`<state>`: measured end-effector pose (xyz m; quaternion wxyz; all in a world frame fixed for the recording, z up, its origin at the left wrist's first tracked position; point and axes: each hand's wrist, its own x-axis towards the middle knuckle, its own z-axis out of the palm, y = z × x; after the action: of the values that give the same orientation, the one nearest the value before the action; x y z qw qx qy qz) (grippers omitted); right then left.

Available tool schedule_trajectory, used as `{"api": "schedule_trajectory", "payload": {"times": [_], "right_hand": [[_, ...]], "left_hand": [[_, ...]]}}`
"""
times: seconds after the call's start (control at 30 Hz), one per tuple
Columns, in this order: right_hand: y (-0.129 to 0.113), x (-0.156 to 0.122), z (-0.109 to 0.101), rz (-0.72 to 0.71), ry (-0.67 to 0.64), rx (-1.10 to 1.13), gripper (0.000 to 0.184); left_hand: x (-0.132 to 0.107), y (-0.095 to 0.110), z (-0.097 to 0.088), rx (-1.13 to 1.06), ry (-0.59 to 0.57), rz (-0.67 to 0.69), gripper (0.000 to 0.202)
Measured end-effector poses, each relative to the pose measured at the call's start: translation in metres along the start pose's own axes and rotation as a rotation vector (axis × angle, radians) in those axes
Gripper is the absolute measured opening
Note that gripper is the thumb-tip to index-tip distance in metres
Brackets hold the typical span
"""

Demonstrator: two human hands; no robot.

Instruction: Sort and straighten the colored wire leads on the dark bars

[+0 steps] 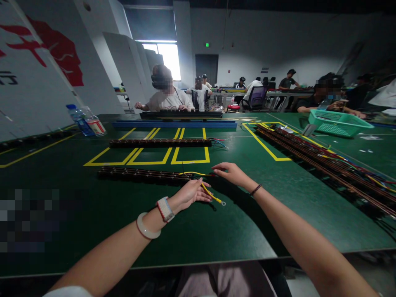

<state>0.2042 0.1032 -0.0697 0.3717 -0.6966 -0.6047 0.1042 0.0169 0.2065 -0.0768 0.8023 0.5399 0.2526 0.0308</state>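
Note:
On the near part of the table lies a long dark bar [144, 175] with rows of small bright points and wires at its right end. My left hand [193, 194] is by that end, palm partly up, closed on a yellow wire [206, 189]. This wire's metal ring terminal [223, 203] sticks out past my fingers to the right. A second yellow wire [193, 173] runs along the bar's end to a dark red tip under my right fingertips. My right hand [231, 174] hovers there, its fingers stretched out leftward and a little bent; firm contact with the wire does not show.
A similar bar [161, 142] lies farther back across yellow tape outlines [148, 163]. Long bars with wires [324, 165] are stacked at the right, near a green basket [340, 123]. Bottles [81, 121] stand at the left. Across the table a person [168, 97] works.

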Motion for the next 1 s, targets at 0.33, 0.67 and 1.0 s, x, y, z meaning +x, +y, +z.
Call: {"api": "schedule_trajectory", "payload": {"times": [0.33, 0.67, 1.0], "right_hand": [[-0.019, -0.006, 0.012, -0.105, -0.147, -0.225, 0.066], [0.001, 0.001, 0.015, -0.062, -0.199, -0.244, 0.053], [-0.006, 0.010, 0.031, -0.007, -0.154, -0.139, 0.019]], "left_hand": [[-0.003, 0.000, 0.003, 0.045, -0.090, 0.041, 0.050], [-0.009, -0.005, 0.007, 0.282, -0.190, 0.135, 0.055], [-0.014, -0.002, 0.009, 0.203, -0.376, 0.057, 0.043]]}}
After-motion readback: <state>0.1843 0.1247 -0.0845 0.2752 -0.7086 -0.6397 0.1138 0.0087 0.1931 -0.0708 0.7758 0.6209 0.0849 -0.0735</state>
